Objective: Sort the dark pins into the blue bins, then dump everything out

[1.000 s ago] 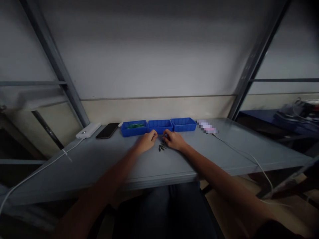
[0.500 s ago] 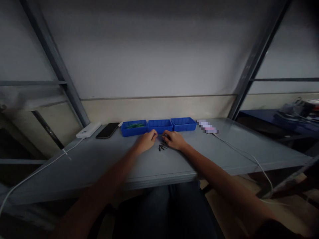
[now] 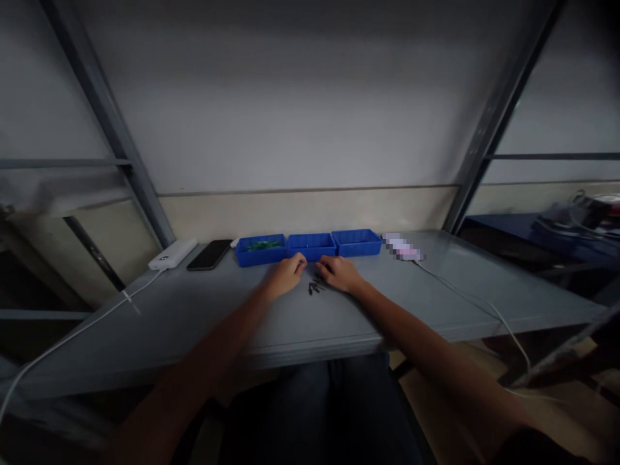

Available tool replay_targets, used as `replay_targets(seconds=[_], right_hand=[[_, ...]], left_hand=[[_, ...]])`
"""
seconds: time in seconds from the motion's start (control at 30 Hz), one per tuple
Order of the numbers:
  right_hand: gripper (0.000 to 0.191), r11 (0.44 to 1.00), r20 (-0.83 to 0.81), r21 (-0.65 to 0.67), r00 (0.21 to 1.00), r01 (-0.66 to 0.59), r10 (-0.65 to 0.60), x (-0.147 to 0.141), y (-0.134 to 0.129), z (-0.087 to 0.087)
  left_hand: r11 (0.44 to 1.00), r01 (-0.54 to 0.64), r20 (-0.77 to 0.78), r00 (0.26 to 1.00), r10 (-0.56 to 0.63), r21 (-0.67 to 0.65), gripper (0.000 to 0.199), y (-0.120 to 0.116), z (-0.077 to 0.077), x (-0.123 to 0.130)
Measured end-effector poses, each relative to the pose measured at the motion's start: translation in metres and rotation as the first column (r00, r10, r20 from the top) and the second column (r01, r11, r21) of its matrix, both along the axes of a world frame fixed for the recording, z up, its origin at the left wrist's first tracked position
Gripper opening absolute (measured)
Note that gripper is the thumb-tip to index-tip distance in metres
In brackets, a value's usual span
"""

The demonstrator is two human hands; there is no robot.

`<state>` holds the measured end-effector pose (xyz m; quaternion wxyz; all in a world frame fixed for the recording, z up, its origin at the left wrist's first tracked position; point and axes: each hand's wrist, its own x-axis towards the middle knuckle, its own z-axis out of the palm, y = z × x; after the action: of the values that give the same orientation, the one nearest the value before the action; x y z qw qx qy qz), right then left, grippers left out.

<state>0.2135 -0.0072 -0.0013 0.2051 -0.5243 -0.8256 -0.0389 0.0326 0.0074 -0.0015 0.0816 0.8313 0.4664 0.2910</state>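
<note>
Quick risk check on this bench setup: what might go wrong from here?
1. Small dark parts lie loose beside the right hand; a sideways brush might scatter them.
2. The left hand is close in front of the blue bins; a forward knock might shift them.
3. The white cable from the white device hangs past the table's edge; a snag might drag the device.
</note>
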Motion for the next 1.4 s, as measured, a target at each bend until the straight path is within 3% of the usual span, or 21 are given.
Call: replay_targets(seconds=[0.23, 0.57, 1.1, 1.27, 1.4], right_hand=[[0.027, 0.998, -0.039, 0.037, 0.998, -0.041, 0.042, 0.000, 0.000, -0.002], [0.033, 0.999, -0.015, 0.047, 1.000, -0.008, 0.009, 0.000, 0.003, -0.004], [0.027, 0.997, -0.111, 0.053, 0.992, -0.056, 0.062, 0.003, 0.004, -0.004], [0.022, 0.994, -0.268, 0.085, 0.963, 0.064, -0.039, 0.016, 0.018, -0.008], [0.023, 0.964, -0.459, 0.081, 0.868, 0.252, -0.188, 0.032, 0.030, -0.013]], left_hand=[[1.000, -0.011, -0.011, 1.000, 0.011, -0.005, 0.017, 0.003, -0.004, -0.002], [1.000, -0.005, -0.012, 1.000, 0.006, 0.019, 0.017, 0.007, -0.008, -0.002], [1.000, 0.013, -0.018, 1.000, -0.013, -0.001, 0.020, 0.008, -0.009, -0.003], [0.997, 0.068, -0.059, 0.996, -0.070, -0.030, 0.022, 0.006, -0.009, -0.004], [0.984, 0.152, -0.050, 0.986, -0.158, -0.095, 0.022, -0.001, -0.003, -0.003]])
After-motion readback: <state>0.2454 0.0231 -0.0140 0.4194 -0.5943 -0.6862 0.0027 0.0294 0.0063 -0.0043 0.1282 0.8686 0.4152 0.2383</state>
